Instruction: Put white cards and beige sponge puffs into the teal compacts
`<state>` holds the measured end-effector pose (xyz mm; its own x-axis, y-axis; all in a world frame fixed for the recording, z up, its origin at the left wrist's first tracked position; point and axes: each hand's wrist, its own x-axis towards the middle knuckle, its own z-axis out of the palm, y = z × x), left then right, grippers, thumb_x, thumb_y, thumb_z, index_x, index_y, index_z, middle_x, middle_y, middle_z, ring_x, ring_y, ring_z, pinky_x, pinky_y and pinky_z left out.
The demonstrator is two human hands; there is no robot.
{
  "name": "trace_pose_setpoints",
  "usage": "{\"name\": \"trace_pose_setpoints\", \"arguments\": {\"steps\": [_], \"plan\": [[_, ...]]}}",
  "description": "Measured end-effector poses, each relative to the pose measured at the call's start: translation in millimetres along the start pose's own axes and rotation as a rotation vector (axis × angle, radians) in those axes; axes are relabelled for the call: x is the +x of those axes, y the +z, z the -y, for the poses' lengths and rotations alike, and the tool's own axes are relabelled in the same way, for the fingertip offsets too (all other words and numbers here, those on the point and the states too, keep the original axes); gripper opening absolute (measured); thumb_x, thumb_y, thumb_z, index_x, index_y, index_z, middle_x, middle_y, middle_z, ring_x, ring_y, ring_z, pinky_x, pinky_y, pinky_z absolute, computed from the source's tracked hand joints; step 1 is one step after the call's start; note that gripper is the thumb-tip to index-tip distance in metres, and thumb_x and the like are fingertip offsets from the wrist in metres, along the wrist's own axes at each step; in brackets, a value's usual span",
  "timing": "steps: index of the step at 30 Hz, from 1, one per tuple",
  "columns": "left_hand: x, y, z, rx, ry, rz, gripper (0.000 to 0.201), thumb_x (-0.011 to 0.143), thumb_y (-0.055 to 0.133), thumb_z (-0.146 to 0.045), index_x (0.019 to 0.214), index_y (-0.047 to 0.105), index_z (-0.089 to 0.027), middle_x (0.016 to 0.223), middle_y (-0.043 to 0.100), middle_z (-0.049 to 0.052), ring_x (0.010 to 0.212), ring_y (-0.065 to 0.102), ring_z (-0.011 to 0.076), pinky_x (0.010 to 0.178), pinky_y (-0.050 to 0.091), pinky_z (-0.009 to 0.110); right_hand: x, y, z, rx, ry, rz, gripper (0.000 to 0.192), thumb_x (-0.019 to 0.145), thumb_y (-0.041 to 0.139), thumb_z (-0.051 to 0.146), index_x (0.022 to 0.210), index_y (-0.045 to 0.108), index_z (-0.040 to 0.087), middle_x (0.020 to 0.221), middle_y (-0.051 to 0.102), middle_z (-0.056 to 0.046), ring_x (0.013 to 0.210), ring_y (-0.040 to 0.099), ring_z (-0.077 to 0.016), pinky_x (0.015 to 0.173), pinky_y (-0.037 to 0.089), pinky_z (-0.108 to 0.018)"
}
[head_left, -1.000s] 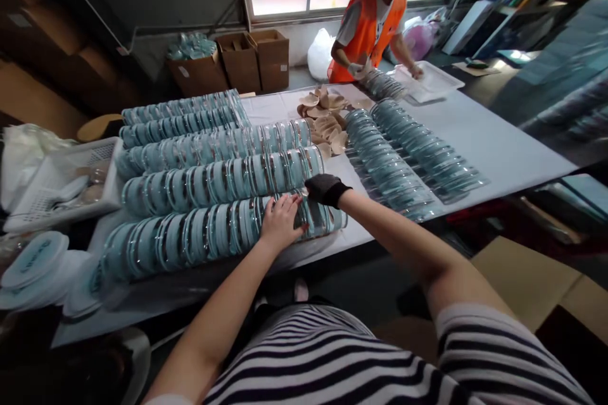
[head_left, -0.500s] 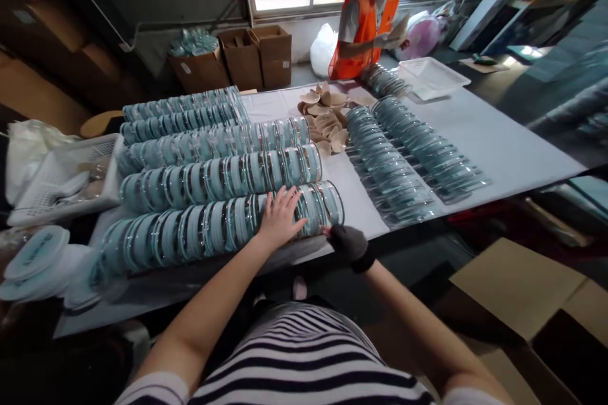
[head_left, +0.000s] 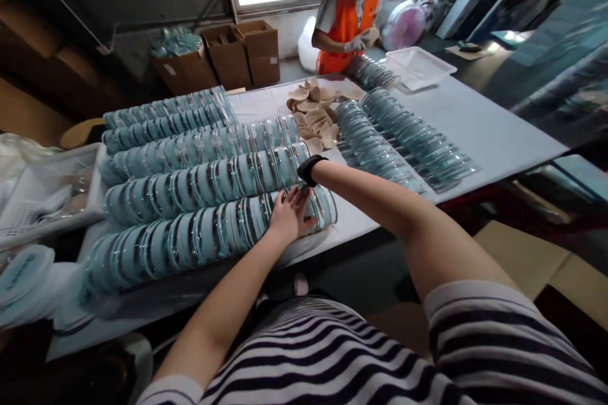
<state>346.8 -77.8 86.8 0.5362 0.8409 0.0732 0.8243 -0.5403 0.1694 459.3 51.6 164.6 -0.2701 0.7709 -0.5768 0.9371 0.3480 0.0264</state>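
My bare left hand lies with fingers spread on top of the nearest row of pale blue, rounded pieces in clear plastic, near its right end. Just beyond it is my right hand in a dark glove, bent down at the wrist close to my left fingertips. Its fingers are mostly hidden, so whether they hold anything does not show. Behind the nearest row runs a second, similar row. Tan cup-shaped pieces lie in a loose heap past the row ends.
Two rows of clear-wrapped packs stretch along the right side of the white table. A co-worker in an orange vest stands across it, beside a white tray. At left are a white basket and cardboard boxes.
My right hand has moved up and left, from the right end of the nearest row to beyond my left hand. My left hand stays on that row. The view has shifted slightly.
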Motion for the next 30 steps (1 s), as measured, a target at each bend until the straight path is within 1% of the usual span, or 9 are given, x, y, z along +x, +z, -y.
{"name": "trace_pose_setpoints", "arguments": {"steps": [5,8,13,17,19,22,26,28,30], "plan": [[-1,-7.1,-4,0.027,0.008,-0.008,0.073,0.088,0.051,-0.035,0.156,0.033,-0.016,0.159,0.037,0.011,0.147,0.031,0.0327,0.119,0.022,0.054,-9,-1,-24,0.025,0.04,0.162,0.031,0.078,0.066,0.016,0.051,0.057,0.004,0.065,0.067,-0.006,0.084,0.064,-0.015,0.086,0.049,-0.029],[-2,-8.7,-5,0.038,0.003,-0.017,0.073,0.087,0.051,-0.033,0.156,0.034,-0.016,0.158,0.039,0.012,0.147,0.031,0.033,0.119,0.021,0.054,-13,-1,-27,0.059,0.023,0.184,0.032,0.082,0.06,0.015,0.052,0.058,0.003,0.06,0.063,-0.003,0.077,0.061,-0.0118,0.084,0.048,-0.027],[-2,-4.8,-2,0.027,0.021,-0.025,0.073,0.09,0.05,-0.042,0.155,0.034,-0.016,0.159,0.038,0.013,0.146,0.032,0.0333,0.119,0.021,0.055,-16,0,-15,0.032,-0.054,0.011,0.012,0.075,0.063,0.006,0.072,0.068,-0.004,0.08,0.071,-0.009,0.088,0.061,-0.0133,0.089,0.045,-0.026],[-1,-5.2,-3,0.022,-0.004,-0.029,0.072,0.091,0.049,-0.048,0.154,0.037,-0.015,0.156,0.042,0.013,0.145,0.033,0.0316,0.119,0.023,0.055,-44,16,-26,0.017,-0.147,-0.113,0.025,0.079,0.068,0.016,0.1,0.073,0.004,0.104,0.074,-0.013,0.099,0.065,-0.02,0.089,0.045,-0.029],[-2,-6.0,-5,0.009,-0.018,-0.024,0.073,0.09,0.051,-0.051,0.153,0.038,-0.017,0.157,0.041,0.012,0.145,0.034,0.0307,0.119,0.023,0.054,-68,46,-36,0.026,-0.149,-0.2,0.028,0.085,0.064,0.028,0.108,0.073,0.014,0.107,0.074,-0.013,0.099,0.068,-0.0239,0.085,0.047,-0.031],[-3,-6.5,-5,-0.012,-0.015,-0.016,0.074,0.089,0.055,-0.054,0.153,0.038,-0.021,0.158,0.04,0.01,0.146,0.033,0.0303,0.12,0.022,0.054,-100,119,-40,0.094,-0.049,-0.323,0.03,0.091,0.055,0.04,0.11,0.073,0.025,0.1,0.076,-0.012,0.093,0.071,-0.0268,0.078,0.049,-0.032],[3,-3.8,-4,-0.037,-0.009,-0.024,0.074,0.089,0.055,-0.055,0.152,0.038,-0.021,0.158,0.041,0.009,0.146,0.033,0.0307,0.121,0.021,0.055,-110,215,-25,0.301,0.165,-0.381,0.03,0.094,0.051,0.038,0.105,0.075,0.023,0.094,0.076,-0.012,0.088,0.071,-0.0263,0.074,0.048,-0.031],[2,-2.7,-7,-0.052,-0.022,-0.038,0.074,0.089,0.056,-0.055,0.152,0.038,-0.02,0.158,0.04,0.009,0.146,0.034,0.0312,0.12,0.022,0.056,-106,241,-14,0.352,0.166,-0.436,0.033,0.097,0.045,0.033,0.105,0.074,0.019,0.097,0.076,-0.012,0.091,0.071,-0.0231,0.076,0.046,-0.028],[-4,-4.7,-13,-0.071,-0.026,-0.067,0.074,0.088,0.06,-0.054,0.151,0.041,-0.019,0.157,0.042,0.009,0.144,0.037,0.0312,0.12,0.025,0.056,-106,254,-1,0.338,0.119,-0.476,0.038,0.098,0.039,0.03,0.106,0.073,0.013,0.098,0.075,-0.016,0.09,0.071,-0.0222,0.074,0.046,-0.027]]}}
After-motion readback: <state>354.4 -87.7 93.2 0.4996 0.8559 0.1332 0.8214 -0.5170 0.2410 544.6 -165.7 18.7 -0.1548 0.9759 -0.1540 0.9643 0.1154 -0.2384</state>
